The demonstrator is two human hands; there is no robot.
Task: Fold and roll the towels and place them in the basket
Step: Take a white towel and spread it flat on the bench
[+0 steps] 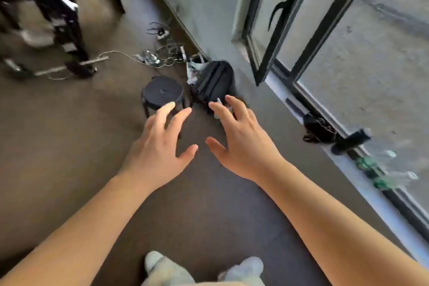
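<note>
Both forearms are stretching forward over the floor (69, 146), left hand (157, 146) and right hand (246, 148) spreading their fingers, holding nothing — towels and basket are not showing anywhere, so which hand is nearer I cannot tell.

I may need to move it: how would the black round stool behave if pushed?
The stool looks rigid and small, so it is probably light. Because it stands on legs, a high push may tip it rather than slide it on the matte floor.
</note>
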